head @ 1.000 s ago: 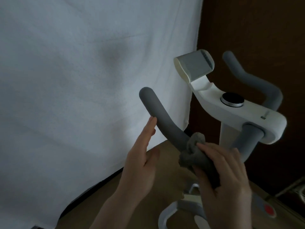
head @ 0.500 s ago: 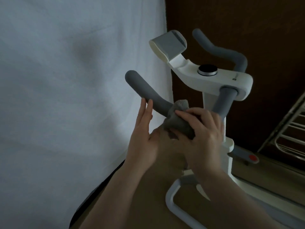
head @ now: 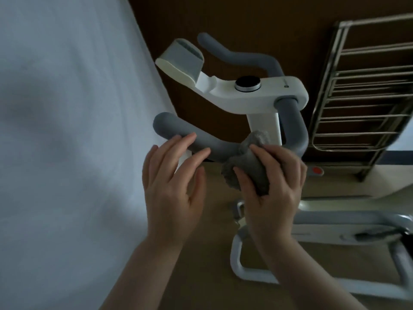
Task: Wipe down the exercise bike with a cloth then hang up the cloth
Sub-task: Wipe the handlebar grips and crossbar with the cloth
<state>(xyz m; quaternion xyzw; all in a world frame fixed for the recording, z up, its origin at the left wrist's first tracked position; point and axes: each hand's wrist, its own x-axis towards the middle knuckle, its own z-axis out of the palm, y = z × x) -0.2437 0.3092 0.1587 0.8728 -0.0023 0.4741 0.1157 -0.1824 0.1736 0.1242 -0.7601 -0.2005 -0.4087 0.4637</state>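
Right hand (head: 272,175) fingers (head: 257,151) are curled round the grey cloth (head: 250,166), clamping it on the near handlebar (head: 201,142) at frame centre. Left hand (head: 172,177) fingers lie straight, tips resting on the bar, steadying it. Best kept wrapped tight and drawn along toward the tip. The drying rack (head: 362,90) stands upper right.

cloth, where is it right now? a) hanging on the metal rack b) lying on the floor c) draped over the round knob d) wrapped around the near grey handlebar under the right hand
d: the right hand grips the grey cloth around the near handlebar, while the metal rack behind holds no cloth.
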